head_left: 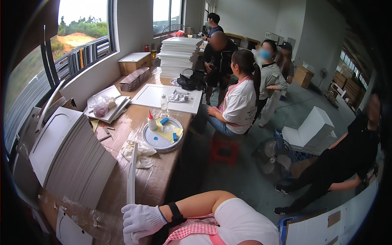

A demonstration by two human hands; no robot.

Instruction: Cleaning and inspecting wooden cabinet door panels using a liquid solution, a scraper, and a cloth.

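Note:
My right hand (pixel 141 221), in a white knit glove with a black band at the wrist, reaches across from the right. Its fingers are closed around a narrow white panel (pixel 131 179), seen nearly edge-on and standing up over the table's near part. The panel's lower end is mostly behind the glove. My left hand does not show. Just beyond the panel, a crumpled cream cloth (pixel 141 154) lies on the wrapped table (pixel 122 122). A tall stack of white panels (pixel 77 163) leans to the left of my hand.
A round tray (pixel 151 143) holds a red-tipped bottle (pixel 152 121) and blue blocks. Behind it are a clear bottle (pixel 164 105) and a large white panel (pixel 143 96). A seated person (pixel 241 98) is beside the table; others stand behind. A fan (pixel 271 159) stands on the floor.

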